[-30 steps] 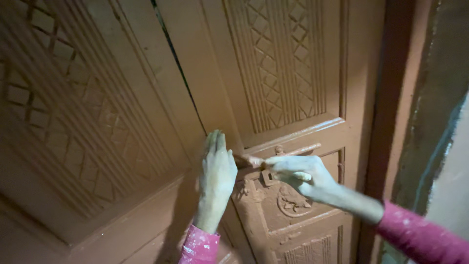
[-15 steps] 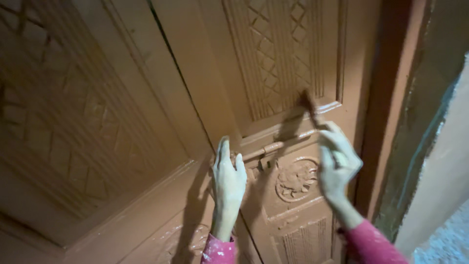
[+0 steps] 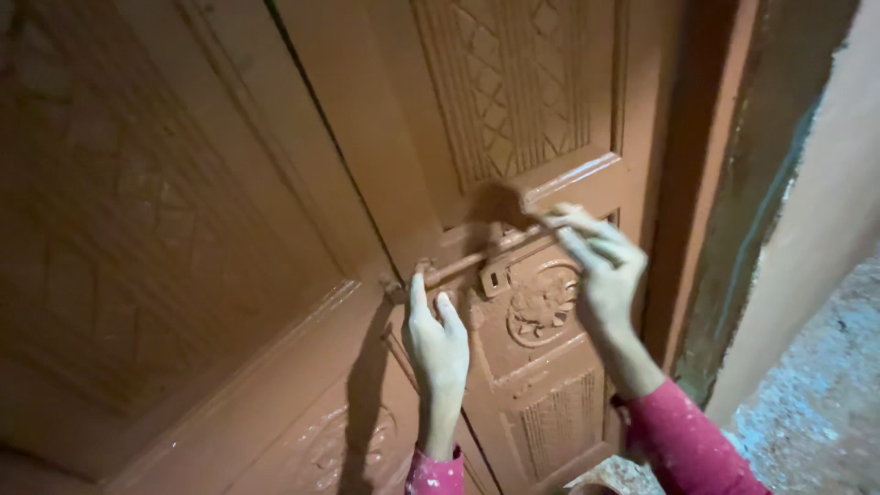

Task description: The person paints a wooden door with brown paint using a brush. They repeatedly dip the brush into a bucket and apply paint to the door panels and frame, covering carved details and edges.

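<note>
Gripping painted brown door bolt (image 3: 486,259), right hand (image 3: 600,270)

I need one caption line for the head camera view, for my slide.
Left hand flat on a carved brown double door; right hand grips the sliding bolt.

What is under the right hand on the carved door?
The right hand grips the end of the sliding bolt; a round carved rosette shows just below. The bolt's tip is covered by the fingers.

Pale wall (image 3: 825,211), speckled floor (image 3: 807,412).
</note>
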